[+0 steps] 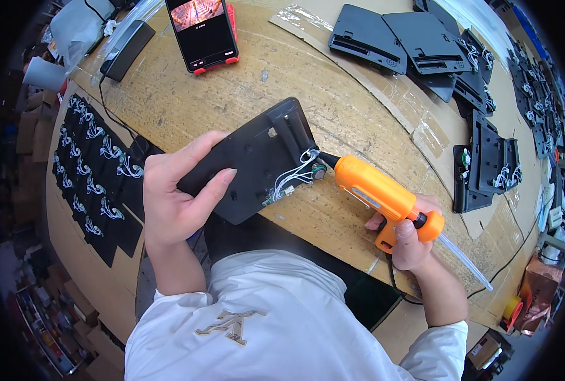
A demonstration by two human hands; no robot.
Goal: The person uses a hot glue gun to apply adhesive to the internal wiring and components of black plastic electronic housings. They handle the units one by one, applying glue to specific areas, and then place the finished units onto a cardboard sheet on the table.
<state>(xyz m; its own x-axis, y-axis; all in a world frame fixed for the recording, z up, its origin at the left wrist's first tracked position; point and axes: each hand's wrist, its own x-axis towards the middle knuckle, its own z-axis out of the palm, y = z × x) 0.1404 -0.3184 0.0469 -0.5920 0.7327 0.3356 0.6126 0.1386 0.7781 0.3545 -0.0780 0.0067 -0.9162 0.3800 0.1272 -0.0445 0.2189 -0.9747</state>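
Observation:
My left hand [184, 187] grips a black plastic panel [247, 159] by its left side, thumb on the upper face, holding it tilted above the table's near edge. White wires [290, 178] run along its right end between a small green circuit board [272, 198] and a small round dark part [319, 171]. In my right hand [409, 238] is an orange hot glue gun [374, 187], fingers wrapped round its handle. Its black nozzle points left and reaches the panel's right edge beside the wires; whether it touches cannot be told. A clear glue stick [465, 261] sticks out of its back.
Black panels with wires [88, 168] lie in rows on the left. More black panels [400, 44] are stacked at the far right, others [486, 168] nearer. A phone [203, 38] stands on a red holder at the back. The gun's cord [394, 279] hangs by the table edge.

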